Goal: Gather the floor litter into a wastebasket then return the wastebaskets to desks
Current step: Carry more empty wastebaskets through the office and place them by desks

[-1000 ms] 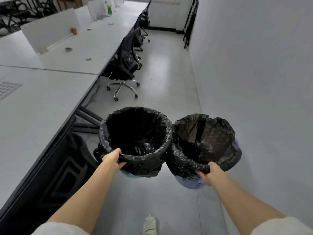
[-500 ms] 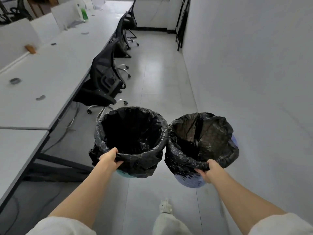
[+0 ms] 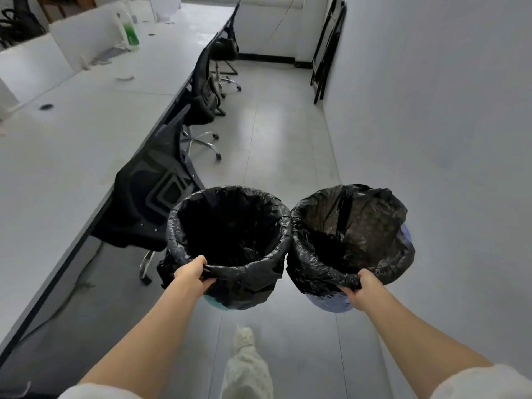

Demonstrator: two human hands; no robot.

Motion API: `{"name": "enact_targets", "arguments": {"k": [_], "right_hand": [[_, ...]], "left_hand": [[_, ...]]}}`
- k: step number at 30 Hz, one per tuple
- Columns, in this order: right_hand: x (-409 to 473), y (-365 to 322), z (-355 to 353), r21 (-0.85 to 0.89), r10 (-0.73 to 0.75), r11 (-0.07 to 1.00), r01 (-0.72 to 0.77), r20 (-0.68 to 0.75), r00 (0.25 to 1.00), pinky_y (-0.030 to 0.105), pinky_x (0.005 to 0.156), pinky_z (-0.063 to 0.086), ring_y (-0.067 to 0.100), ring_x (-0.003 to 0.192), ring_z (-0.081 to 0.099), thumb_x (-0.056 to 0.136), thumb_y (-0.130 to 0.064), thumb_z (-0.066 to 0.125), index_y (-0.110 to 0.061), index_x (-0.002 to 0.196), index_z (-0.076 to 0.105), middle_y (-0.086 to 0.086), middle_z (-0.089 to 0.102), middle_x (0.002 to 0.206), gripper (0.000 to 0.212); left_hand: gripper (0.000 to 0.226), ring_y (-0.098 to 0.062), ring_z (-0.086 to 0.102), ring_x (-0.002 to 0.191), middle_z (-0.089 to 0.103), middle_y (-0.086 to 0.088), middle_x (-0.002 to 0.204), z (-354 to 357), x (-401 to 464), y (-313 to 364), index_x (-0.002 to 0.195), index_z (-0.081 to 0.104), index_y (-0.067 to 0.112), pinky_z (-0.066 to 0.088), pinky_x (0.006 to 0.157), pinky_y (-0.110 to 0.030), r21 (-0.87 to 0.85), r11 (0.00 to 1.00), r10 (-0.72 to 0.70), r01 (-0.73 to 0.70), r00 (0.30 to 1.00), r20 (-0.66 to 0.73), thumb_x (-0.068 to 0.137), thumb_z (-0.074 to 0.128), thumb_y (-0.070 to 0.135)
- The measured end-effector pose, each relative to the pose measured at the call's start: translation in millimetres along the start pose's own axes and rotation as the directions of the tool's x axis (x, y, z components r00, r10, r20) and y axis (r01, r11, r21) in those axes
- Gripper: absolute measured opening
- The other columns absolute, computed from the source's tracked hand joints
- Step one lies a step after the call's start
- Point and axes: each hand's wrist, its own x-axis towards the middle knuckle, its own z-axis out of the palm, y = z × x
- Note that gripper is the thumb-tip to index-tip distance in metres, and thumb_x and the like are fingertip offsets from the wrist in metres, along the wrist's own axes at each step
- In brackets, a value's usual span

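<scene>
Bins on the way back to the desks

Desk (image 3: 86,133) runs along the left side, with a green bottle (image 3: 130,32) far up it and black chairs (image 3: 152,203) pushed in along its edge. Nearest chair sits just left of the left bin.

Left hand (image 3: 191,273) is clenched on the near rim of the left bin (image 3: 230,226), fingers curled over the black liner (image 3: 247,272) and into the mouth. A teal base shows below the liner. This bin hangs in the air above the floor (image 3: 273,145), its rim touching the right bin's rim.

Right hand (image 3: 364,286) grips the near rim of the right bin (image 3: 351,234) the same way, bunching the liner; a purple wall shows at the bottom and far side. Both interiors are too dark to tell what lies inside. A pale shoe (image 3: 244,341) steps forward below, between the arms. The wall (image 3: 431,139) stands close on the right.

The step in hand looks like the carry to the desks. To do it well, I would keep both mouths level so nothing tips out, hold rim and liner together so the bag does not slip off, and swing the left bin clear of the chair's back and legs before lowering it under the desk edge. Set one down fully before letting go, then place the other.
</scene>
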Motion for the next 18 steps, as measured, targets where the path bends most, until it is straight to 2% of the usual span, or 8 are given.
{"name": "enact_targets", "arguments": {"k": [2,5,6,8,9,12,15,18], "right_hand": [[0.3,-32.4,58.2,0.056,0.026,0.998,-0.026,-0.008,1.000,0.042,0.051,0.059,0.038,0.125,0.046,0.087,-0.010,0.051,-0.011,0.136,0.044,0.011,0.045,0.141,0.049],[22.3,-74.6,121.0,0.055,-0.026,0.998,0.025,0.022,0.999,0.044,0.090,0.054,0.041,0.132,0.040,0.095,-0.006,0.039,-0.003,0.143,0.032,0.018,0.034,0.148,0.049],[36.8,-89.2,140.9,0.060,-0.026,0.998,0.021,0.077,0.997,0.042,0.089,0.055,0.042,0.133,0.038,0.096,-0.005,0.036,0.001,0.143,0.028,0.020,0.030,0.149,0.049],[49.2,-109.5,170.9,0.079,-0.048,0.996,0.043,0.065,0.997,0.037,0.074,0.059,0.041,0.132,0.040,0.095,-0.007,0.036,0.000,0.142,0.029,0.016,0.033,0.147,0.049],[61.9,-123.6,191.7,0.105,-0.033,0.994,0.028,0.048,0.998,0.038,0.075,0.059,0.039,0.130,0.042,0.094,-0.009,0.040,-0.004,0.141,0.033,0.014,0.035,0.147,0.048],[94.9,-174.4,270.2,0.178,0.057,0.983,-0.046,-0.057,0.997,0.046,0.096,0.051,0.036,0.128,0.044,0.093,-0.010,0.048,-0.011,0.139,0.042,0.011,0.042,0.143,0.047],[140.0,-217.3,336.4,0.216,0.121,0.971,-0.105,-0.062,0.991,0.047,0.095,0.051,0.036,0.126,0.045,0.091,-0.009,0.049,-0.012,0.138,0.043,0.011,0.043,0.142,0.047],[197.4,-263.4,403.1,0.192,0.173,0.969,-0.157,-0.069,0.983,0.046,0.092,0.053,0.036,0.123,0.048,0.090,-0.009,0.051,-0.010,0.136,0.045,0.012,0.045,0.140,0.046]], "left_hand": [[0.026,-0.036,0.056,0.113,0.055,-0.020,0.128,44.1,30.9,48.9,0.106,0.049,-0.001,0.054,0.081,-0.046,0.021,0.999,0.024,-0.025,0.999,0.044,0.081,0.056,0.002],[0.019,-0.037,0.054,0.116,0.054,-0.020,0.123,102.6,61.8,109.2,0.103,0.046,-0.001,0.052,0.091,-0.049,0.025,0.999,0.041,-0.042,0.998,0.047,0.085,0.053,0.000],[0.020,-0.037,0.054,0.116,0.053,-0.021,0.124,124.4,74.0,132.0,0.103,0.046,0.000,0.051,0.091,-0.050,0.034,0.999,0.037,-0.039,0.998,0.060,0.085,0.053,0.000],[0.023,-0.037,0.054,0.116,0.052,-0.022,0.128,156.4,90.2,168.3,0.105,0.045,0.000,0.052,0.091,-0.050,0.044,0.999,0.020,-0.023,0.998,0.062,0.084,0.053,0.000],[0.024,-0.037,0.054,0.116,0.053,-0.022,0.127,176.7,102.6,189.7,0.106,0.045,0.000,0.052,0.091,-0.050,0.048,0.999,0.010,-0.014,0.997,0.074,0.084,0.053,0.000],[0.022,-0.034,0.055,0.113,0.054,-0.021,0.115,241.8,148.2,247.6,0.105,0.045,0.000,0.053,0.085,-0.046,0.073,0.997,0.004,-0.010,0.997,0.081,0.084,0.052,0.001],[0.019,-0.032,0.056,0.104,0.052,-0.018,0.106,301.8,187.6,293.5,0.105,0.044,0.000,0.052,0.079,-0.042,0.076,0.997,0.003,-0.009,0.997,0.079,0.086,0.049,0.002],[0.016,-0.031,0.056,0.097,0.053,-0.017,0.101,366.5,236.0,334.3,0.106,0.043,-0.001,0.050,0.086,-0.039,0.037,0.999,-0.015,0.014,0.999,0.041,0.091,0.046,0.003]]}}
